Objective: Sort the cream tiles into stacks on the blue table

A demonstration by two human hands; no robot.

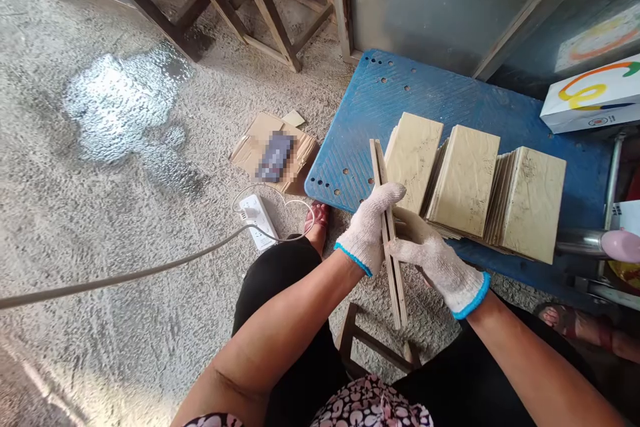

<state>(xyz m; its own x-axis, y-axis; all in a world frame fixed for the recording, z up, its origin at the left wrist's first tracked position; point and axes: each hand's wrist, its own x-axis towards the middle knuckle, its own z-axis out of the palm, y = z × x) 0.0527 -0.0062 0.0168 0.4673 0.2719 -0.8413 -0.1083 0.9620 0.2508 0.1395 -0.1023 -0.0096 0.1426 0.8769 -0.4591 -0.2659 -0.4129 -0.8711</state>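
Thin tan wooden boards (399,293), two or so, stand on edge between my gloved hands, seen from their narrow side. My left hand (366,227) presses its palm along their left face, thumb over the upper edge. From the other side my right hand (435,260) grips them, its thumb across the edge and its other fingers partly hidden. Both gloves are whitish with blue cuffs. Just beyond, three leaning stacks of similar rectangular boards, the left stack (417,157), middle stack (467,180) and right stack (536,203), rest on a blue plastic platform (443,93).
A power strip (257,221) with a cable and a flattened cardboard box (250,140) bearing a dark blurred object lie left on the rough floor. Wooden frames (270,7) stand behind. A printed box (593,103) and a pink-ended metal cylinder (620,245) are at right.
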